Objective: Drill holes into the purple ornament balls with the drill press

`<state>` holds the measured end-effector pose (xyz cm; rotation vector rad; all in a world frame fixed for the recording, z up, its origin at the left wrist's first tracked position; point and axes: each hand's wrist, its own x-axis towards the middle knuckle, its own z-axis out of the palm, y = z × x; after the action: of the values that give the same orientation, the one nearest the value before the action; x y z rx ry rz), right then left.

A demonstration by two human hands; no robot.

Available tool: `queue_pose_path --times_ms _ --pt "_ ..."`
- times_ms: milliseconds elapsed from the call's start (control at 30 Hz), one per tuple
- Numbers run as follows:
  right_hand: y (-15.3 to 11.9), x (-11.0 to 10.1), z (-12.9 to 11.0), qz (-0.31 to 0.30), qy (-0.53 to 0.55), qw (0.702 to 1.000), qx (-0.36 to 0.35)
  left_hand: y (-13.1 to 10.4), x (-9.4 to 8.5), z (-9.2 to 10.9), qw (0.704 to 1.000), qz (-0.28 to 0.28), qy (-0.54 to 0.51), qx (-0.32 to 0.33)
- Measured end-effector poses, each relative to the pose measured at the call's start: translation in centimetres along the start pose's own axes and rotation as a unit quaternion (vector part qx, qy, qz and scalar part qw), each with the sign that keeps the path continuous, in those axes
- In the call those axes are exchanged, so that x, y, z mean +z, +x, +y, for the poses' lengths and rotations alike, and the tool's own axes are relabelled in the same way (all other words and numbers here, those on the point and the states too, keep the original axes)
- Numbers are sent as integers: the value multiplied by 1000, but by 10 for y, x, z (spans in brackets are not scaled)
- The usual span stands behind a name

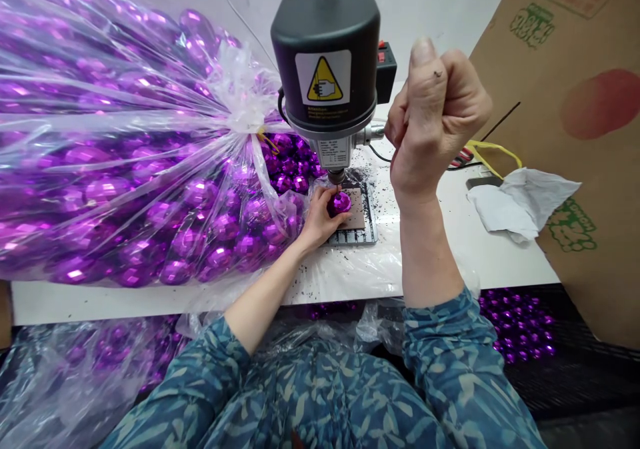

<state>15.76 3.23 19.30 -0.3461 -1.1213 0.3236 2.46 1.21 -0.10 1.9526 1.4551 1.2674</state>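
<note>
My left hand [320, 216] pinches a shiny purple faceted ball [342, 202] between thumb and fingers. The ball rests on a tan board [356, 219] over the slotted metal base [373, 226] of a small black drill press [325, 42]. Directly above the ball is the chuck [336, 176]; whether a bit touches it is hard to see. My right hand [437, 112] is raised in a fist at the right of the machine, close to the silver side hub [371, 134]. Whatever lies inside that fist is hidden.
A large clear plastic bag [125, 122] full of purple balls fills the left. Dark shavings litter the white table [520, 266]. Crumpled white paper [515, 202], a yellow cord [500, 149] and a leaning cardboard box [575, 116] stand right. More purple balls [517, 326] lie below.
</note>
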Motion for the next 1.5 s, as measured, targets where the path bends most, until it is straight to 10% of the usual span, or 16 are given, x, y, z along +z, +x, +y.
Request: queue_pose_path --times_ms 367,1267,1500 --pt "-3 -4 3 -6 50 999 -8 -17 17 -1 985 79 -124 -87" --pt "-61 -39 36 37 15 995 -95 -17 16 0 988 81 -107 -74" --pt "-24 -18 14 35 -18 999 -20 -16 16 5 987 90 -104 -86"
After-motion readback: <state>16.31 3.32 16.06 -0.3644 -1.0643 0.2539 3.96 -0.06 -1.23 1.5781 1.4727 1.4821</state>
